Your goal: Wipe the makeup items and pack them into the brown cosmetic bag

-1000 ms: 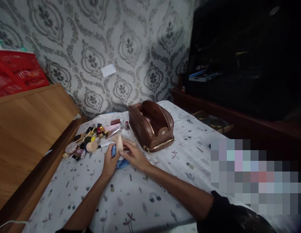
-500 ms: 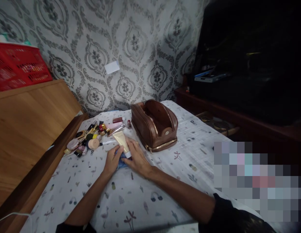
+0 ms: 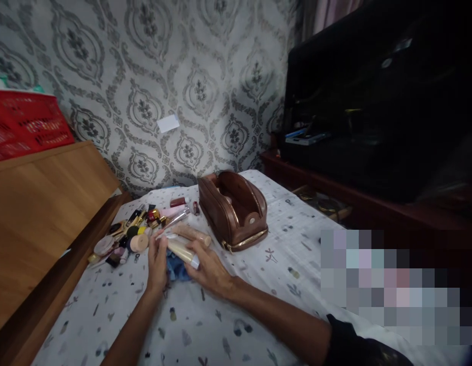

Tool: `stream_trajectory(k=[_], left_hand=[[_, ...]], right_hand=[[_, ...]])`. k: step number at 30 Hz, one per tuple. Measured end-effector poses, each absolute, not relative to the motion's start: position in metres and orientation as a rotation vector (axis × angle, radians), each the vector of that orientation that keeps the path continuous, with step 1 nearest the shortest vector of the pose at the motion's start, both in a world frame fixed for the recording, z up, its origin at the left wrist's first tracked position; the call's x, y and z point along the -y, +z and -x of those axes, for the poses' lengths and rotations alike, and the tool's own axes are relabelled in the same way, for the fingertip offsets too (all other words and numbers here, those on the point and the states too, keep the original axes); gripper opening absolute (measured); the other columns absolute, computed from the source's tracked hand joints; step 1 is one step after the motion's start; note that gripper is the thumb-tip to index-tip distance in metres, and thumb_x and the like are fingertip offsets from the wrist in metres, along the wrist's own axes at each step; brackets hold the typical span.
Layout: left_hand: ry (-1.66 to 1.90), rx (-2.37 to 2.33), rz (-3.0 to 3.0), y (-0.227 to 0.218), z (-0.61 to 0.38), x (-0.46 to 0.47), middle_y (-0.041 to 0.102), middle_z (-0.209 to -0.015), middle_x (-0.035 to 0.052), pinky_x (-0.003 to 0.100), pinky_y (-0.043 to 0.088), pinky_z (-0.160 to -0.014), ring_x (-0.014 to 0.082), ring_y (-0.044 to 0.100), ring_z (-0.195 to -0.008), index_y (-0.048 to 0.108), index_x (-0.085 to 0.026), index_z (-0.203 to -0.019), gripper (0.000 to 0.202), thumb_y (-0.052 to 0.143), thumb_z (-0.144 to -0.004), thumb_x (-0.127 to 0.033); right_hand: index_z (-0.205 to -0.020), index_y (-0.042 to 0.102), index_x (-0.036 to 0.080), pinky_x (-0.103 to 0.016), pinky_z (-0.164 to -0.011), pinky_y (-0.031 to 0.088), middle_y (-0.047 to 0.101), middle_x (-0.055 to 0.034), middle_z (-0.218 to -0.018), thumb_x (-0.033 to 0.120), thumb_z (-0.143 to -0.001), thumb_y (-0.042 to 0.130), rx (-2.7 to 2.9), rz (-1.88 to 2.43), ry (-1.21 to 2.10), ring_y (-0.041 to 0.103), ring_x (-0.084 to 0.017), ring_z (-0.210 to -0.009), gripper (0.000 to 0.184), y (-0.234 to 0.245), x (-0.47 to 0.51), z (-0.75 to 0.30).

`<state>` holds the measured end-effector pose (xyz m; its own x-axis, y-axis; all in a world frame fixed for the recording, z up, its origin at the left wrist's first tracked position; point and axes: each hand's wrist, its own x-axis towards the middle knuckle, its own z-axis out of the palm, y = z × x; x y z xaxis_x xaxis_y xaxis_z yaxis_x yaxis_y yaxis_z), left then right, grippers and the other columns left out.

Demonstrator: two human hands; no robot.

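Observation:
A cream-coloured squeeze tube (image 3: 178, 250) with a pale cap lies slantwise between my two hands. My left hand (image 3: 157, 264) is closed on its flat end, while the fingers of my right hand (image 3: 210, 268) grip it near the cap. Just beyond it a beige tube (image 3: 193, 235) rests on the patterned sheet. Beneath the hands shows part of a crumpled blue cloth (image 3: 178, 270). The brown toiletry bag (image 3: 228, 216) stands open behind my right hand, its zipped mouth spread apart.
A heap of cosmetics, with a round beige-topped container (image 3: 138, 243) and a pink compact (image 3: 103, 246), lies left of the hands. A wooden board (image 3: 53, 203) edges the left side, with a red basket (image 3: 30, 122) above. A dark red cabinet (image 3: 281, 170) borders the right.
The cream tube has swung from steep to flatter, and my left hand has moved to its flat end. The beige tube now shows behind it. The camera view has shifted slightly.

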<state>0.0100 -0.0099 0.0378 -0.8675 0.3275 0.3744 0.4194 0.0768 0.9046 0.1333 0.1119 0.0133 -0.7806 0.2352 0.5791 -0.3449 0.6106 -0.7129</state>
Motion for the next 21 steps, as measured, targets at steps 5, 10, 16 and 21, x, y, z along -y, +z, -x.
stream_trajectory(k=[5,10,16,21], left_hand=[[-1.742,2.024,0.746,0.053,-0.007,0.018,0.060,-0.101,0.0037,0.032,0.046,-0.091,0.0194,0.058,-0.097,0.058,-0.022,-0.107,0.036,0.053,-0.091,-0.054],[-1.426,2.254,1.295,0.055,-0.008,0.020,0.064,-0.084,0.0040,0.031,0.048,-0.079,0.0205,0.059,-0.084,0.062,-0.021,-0.081,0.039,0.043,-0.096,-0.050],[-0.924,2.495,1.447,0.040,0.029,0.021,0.068,-0.090,0.0088,0.038,0.050,-0.079,0.0257,0.063,-0.085,0.067,-0.021,-0.086,0.039,0.042,-0.093,-0.049],[-0.260,2.480,1.461,0.059,0.041,0.014,0.071,-0.108,0.0146,0.039,0.050,-0.076,0.0287,0.067,-0.087,0.071,-0.024,-0.102,0.027,0.051,-0.089,-0.035]], right_hand=[[-0.128,0.056,0.025,-0.043,-0.102,0.047,0.053,-0.0107,-0.123,0.011,-0.086,0.059,2.131,-0.098,0.998,0.052,-0.024,-0.120,0.045,0.016,-0.115,-0.132],[-0.129,0.058,0.024,-0.039,-0.101,0.048,0.057,-0.0098,-0.122,0.015,-0.088,0.060,2.184,-0.192,0.976,0.054,-0.023,-0.118,0.041,0.034,-0.122,-0.142],[-0.120,0.061,0.023,-0.034,-0.092,0.050,0.063,-0.0081,-0.116,0.024,-0.088,0.065,2.254,-0.223,1.042,0.062,-0.022,-0.104,0.032,0.066,-0.136,-0.157],[-0.103,0.064,0.022,-0.028,-0.075,0.049,0.064,-0.0001,-0.088,0.026,-0.083,0.070,2.069,-0.083,1.230,0.061,-0.017,-0.080,0.022,0.096,-0.153,-0.155]])
